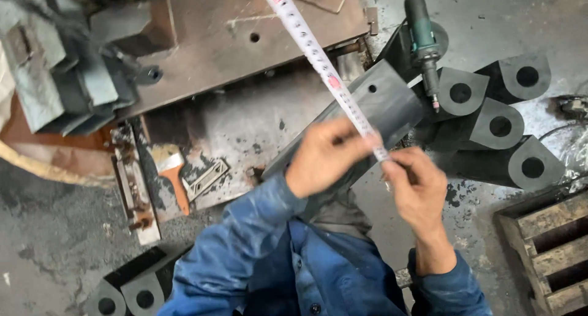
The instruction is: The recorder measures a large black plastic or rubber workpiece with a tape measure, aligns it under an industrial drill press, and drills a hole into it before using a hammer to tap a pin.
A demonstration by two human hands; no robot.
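Blue sleeves (288,261) fill the bottom of the view. Left hand (324,157) and right hand (416,190) both pinch the near end of a white tape measure (318,59), which is stretched along a dark steel plate (373,101) with 1 visible hole. Green die grinder (422,34) lies just right, across 4 holed steel blocks (499,126) (paintbrush (171,172) well left).
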